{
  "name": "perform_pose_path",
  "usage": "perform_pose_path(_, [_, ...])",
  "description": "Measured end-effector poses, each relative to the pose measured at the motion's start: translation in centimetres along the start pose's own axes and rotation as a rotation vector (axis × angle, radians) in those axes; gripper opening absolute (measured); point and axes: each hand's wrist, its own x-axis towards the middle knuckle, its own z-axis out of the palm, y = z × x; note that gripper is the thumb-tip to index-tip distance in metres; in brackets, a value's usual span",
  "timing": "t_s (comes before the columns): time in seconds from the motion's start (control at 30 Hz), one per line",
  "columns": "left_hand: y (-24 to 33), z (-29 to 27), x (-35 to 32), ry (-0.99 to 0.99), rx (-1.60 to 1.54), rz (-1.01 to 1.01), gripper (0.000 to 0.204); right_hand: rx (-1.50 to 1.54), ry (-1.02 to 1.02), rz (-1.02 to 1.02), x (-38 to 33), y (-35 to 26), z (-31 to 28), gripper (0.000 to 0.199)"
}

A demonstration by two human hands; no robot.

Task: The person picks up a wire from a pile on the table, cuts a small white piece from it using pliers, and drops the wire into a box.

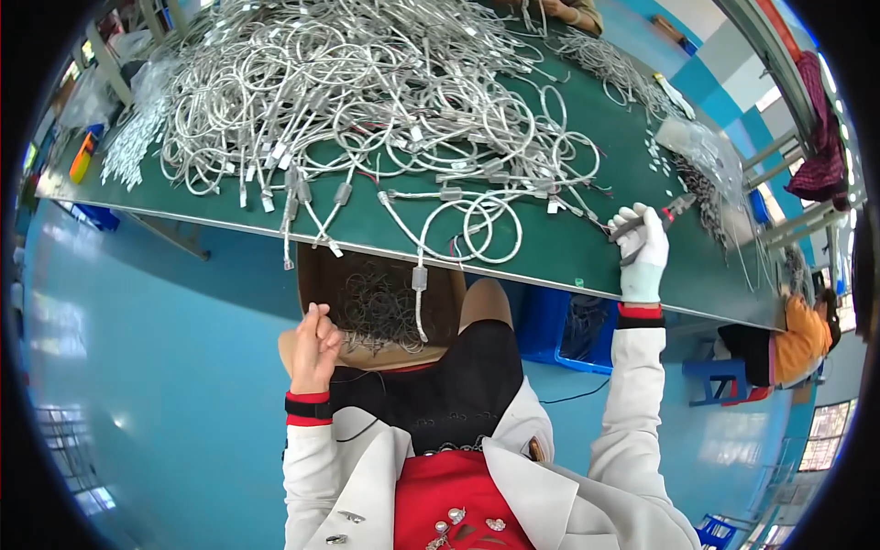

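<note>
My right hand (642, 240), in a white glove, is closed around a pair of pliers (678, 206) with a red part near the metal jaws, over the right part of the green table (568, 243). My bare left hand (315, 346) is off the table, above the left side of my lap, fingers bent and pressed together. Whether anything small is between them cannot be seen. A large tangled heap of grey cables (357, 101) covers the tabletop. One looped cable (495, 252) lies at the near edge, and a cable end with a grey cylinder (420, 280) hangs over it.
Below the table edge, a cardboard box (316, 275) holds tangled wire pieces, and a blue bin (541, 330) stands right of my legs. White small parts (133, 151) and a yellow-orange tool (84, 156) lie far left. Another person (796, 344) sits at right; someone's hand (559, 9) is across the table.
</note>
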Motion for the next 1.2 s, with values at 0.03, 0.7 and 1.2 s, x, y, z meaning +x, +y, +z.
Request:
perform_pose_path(0.03, [0.0,-0.2,0.1,0.013,0.003,0.016,0.021,0.008,-0.014,0.017,0.3,-0.2,-0.9,0.028])
perform_pose_path(0.7, [0.5,20.9,-6.2,-0.634,0.838,-0.051,0.021,-0.180,-0.341,0.263,-4.1,-5.4,3.9,0.026])
perform_pose_path(1.2, [-10.8,31.5,2.3,-0.486,2.236,1.288,0.020,0.033,-0.415,0.587,-8.1,-4.8,-1.0,0.025])
